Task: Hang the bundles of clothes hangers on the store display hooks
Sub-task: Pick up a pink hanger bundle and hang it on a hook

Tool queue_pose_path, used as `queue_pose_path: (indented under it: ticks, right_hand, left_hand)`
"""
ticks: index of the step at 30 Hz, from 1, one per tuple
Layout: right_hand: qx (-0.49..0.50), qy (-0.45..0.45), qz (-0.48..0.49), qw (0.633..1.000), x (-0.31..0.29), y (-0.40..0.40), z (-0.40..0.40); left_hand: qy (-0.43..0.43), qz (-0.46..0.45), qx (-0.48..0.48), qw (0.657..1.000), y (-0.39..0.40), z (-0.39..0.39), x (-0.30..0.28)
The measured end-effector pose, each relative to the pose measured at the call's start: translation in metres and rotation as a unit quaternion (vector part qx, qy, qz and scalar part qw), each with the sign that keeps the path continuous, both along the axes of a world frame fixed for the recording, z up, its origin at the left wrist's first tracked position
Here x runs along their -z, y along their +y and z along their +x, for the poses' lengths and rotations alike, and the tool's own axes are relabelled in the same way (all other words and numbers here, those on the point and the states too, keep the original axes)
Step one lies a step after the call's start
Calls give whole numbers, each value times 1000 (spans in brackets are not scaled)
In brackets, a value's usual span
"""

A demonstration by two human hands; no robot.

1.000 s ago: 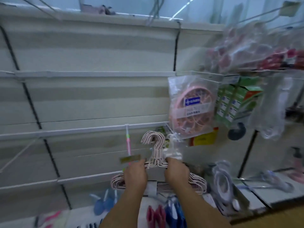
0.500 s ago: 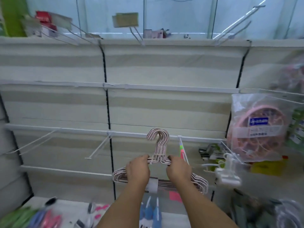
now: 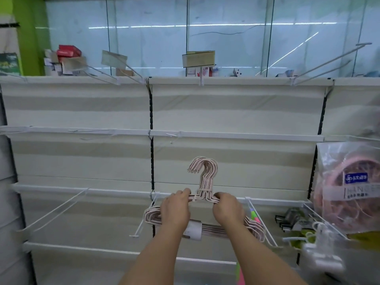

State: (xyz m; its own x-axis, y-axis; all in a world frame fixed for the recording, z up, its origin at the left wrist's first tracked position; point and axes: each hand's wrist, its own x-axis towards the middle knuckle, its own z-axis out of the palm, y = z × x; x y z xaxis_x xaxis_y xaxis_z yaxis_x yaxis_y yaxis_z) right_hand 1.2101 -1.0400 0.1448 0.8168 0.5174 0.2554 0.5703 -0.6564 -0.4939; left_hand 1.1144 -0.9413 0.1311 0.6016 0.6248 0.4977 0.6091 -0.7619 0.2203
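Hangers first: 1 bundle of pink wire hangers (image 3: 202,204), banded with a white sleeve on its lower bars, is held up in front of the shelving. The left hand (image 3: 174,210) has its fingers curled over the bundle's left shoulder and the right hand (image 3: 227,209) is wrapped round the right shoulder, with the stacked hook tops rising between and above them.

Compared with 1 second ago, the view has swung away from the stocked section: the bagged pink round hanger (image 3: 349,188) that sat just above the right hand then now lies well off to that hand's right, and bare shelving has come in on the left. The grip itself looks unchanged. That suggests the person has turned toward free hooks and is lining up, with nothing hung yet.

Nearest candidates are a white display hook (image 3: 144,219) jutting out just beyond and below the left hand, and another display hook (image 3: 261,221) just past the right hand, which carries a small pink and green item whose nature is unclear. A longer hook (image 3: 55,208) sits further to the left of the left hand.

Behind the hands stands cream back panelling (image 3: 236,112) crossed by white rails, with black slotted uprights. Higher up, above the hands, angled hooks bear price tags (image 3: 198,58), and glass panes reflecting strip lights close the room behind.
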Motion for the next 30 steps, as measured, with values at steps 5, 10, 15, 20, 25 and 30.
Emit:
queue_pose_path:
  ticks: [5,10,15,20,25,30]
  right_hand:
    - [7,-17,4,1000,-13,31,22]
    - [-2,-18,8,1000,-20,69,51]
    - [-13,-25,14,1000,-27,106,75]
    - [-20,-29,28,999,-31,136,92]
    - [-20,-38,39,998,-31,170,101]
    - [-4,-24,68,997,-20,202,107]
  left_hand:
    - [-17,12,-4,1000,32,23,-12]
    - [-22,6,-15,1000,70,51,-15]
    - [-35,23,-28,999,105,75,-23]
    - [-58,47,-23,997,134,92,-28]
    - [-79,66,-27,994,164,99,-30]
    - [-71,100,-13,992,193,104,-32]
